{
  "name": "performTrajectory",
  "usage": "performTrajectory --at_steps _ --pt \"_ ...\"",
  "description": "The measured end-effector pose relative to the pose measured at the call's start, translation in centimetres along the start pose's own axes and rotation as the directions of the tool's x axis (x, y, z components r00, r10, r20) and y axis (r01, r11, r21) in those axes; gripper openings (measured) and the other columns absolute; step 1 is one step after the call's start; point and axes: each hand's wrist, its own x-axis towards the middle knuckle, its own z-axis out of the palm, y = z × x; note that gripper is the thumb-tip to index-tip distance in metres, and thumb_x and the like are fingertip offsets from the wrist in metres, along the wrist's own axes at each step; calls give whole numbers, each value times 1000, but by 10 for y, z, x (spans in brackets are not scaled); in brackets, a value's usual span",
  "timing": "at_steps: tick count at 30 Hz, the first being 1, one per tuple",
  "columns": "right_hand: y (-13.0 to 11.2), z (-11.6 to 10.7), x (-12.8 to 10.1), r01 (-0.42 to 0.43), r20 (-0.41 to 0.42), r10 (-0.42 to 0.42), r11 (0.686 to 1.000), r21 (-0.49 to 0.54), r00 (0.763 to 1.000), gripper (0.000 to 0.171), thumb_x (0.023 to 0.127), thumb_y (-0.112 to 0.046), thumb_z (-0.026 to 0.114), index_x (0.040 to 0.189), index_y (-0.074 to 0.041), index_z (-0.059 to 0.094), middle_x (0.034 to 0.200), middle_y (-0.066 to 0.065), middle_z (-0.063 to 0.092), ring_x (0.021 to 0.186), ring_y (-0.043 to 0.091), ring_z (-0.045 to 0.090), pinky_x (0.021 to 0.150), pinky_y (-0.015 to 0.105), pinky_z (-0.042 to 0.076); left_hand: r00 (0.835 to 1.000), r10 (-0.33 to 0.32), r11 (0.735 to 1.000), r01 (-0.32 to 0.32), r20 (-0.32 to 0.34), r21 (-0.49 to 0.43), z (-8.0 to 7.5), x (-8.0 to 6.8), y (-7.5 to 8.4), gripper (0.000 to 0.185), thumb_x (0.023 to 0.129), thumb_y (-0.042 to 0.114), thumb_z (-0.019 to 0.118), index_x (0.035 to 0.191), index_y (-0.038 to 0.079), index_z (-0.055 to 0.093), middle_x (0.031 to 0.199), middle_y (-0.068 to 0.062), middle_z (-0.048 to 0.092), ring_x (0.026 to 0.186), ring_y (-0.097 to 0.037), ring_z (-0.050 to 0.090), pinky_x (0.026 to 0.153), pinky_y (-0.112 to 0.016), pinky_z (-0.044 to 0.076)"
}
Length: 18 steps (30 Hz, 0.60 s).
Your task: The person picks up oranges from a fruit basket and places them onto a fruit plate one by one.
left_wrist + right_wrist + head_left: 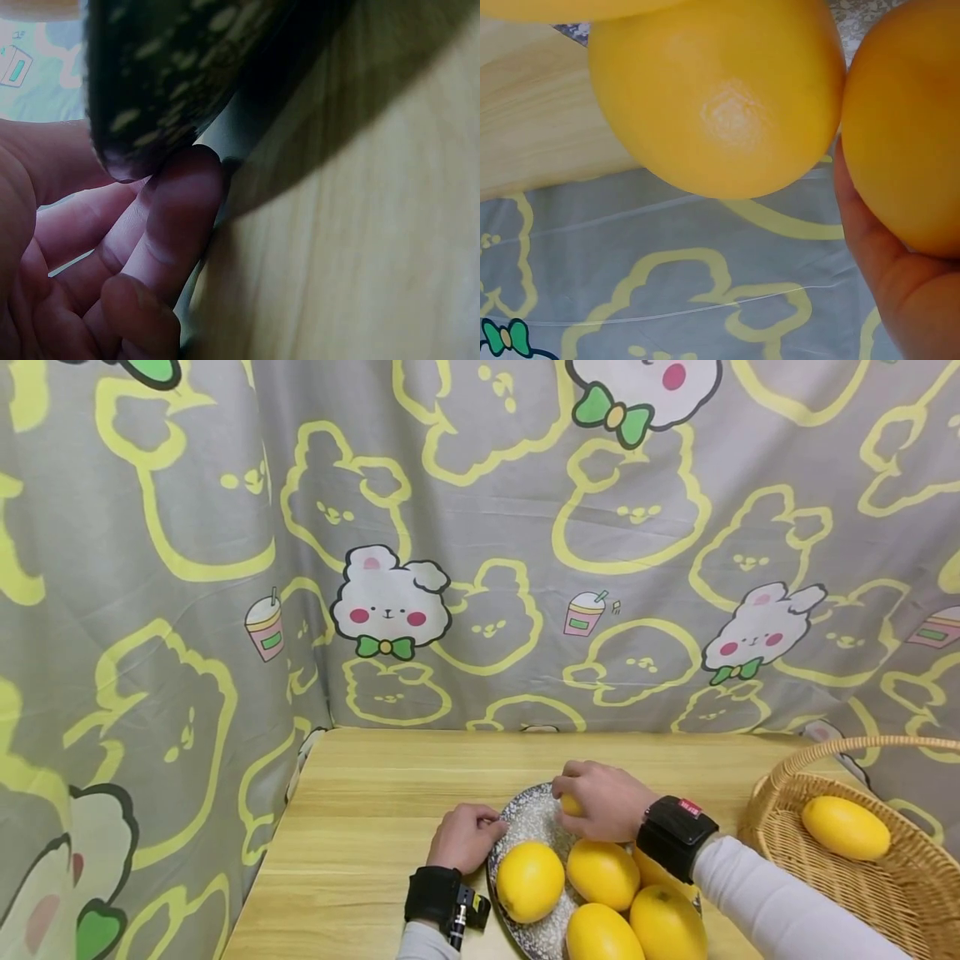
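Note:
My right hand (609, 800) grips a yellow lemon (572, 804) over the far part of a round speckled plate (542, 817). In the right wrist view, a finger curves along the side of this lemon (911, 135), and another lemon (720, 97) bulges beside it. My left hand (467, 837) holds the plate's left rim. Seen from the left wrist, the dark rim (161, 82) sits between thumb and fingers, with a fingertip (187, 176) under its edge. Several more lemons lie on the plate, among them one near the left (530, 882) and one in the middle (602, 874).
A wicker basket (780, 835) with a tall arched handle (862, 743) stands at the right, with one lemon (846, 827) inside. The light wooden table (360, 827) meets a patterned grey curtain (480, 693) at the back and left. My right forearm (780, 893) passes between plate and basket.

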Motion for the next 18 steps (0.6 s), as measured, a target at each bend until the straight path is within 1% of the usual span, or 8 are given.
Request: performTrajectory --at_steps 4,10,13,18 --pt "-2 1 5 -2 21 3 1000 -6 1000 27 92 -34 73 111 -15 75 100 -2 66 82 13 62 73 33 56 1000 -7 1000 7 -1 -2 0 0 0 19 94 26 74 105 11 81 89 -1 78 76 -10 65 67 -29 51" --pt "-2 5 9 8 37 -7 1000 -24 999 28 91 -35 75 110 -14 74 97 -1 65 80 13 59 69 32 54 1000 -3 1000 3 -4 3 1 1 -1 19 94 25 73 104 12 82 89 -1 78 77 -11 66 67 -30 51" --pt "-2 7 10 2 40 0 1000 -31 999 29 91 -35 75 110 -15 75 98 -1 65 81 14 59 69 31 53 1000 -3 1000 3 -5 4 1 1 -1 18 95 26 73 104 13 82 89 -1 79 77 -10 67 67 -30 51" --pt "-6 9 14 9 54 -7 1000 -28 999 25 92 -34 74 108 -15 75 97 0 65 80 15 58 69 32 53 1000 -1 1000 1 -4 14 1 2 -2 18 94 25 73 104 13 82 88 -1 78 76 -10 66 66 -30 51"
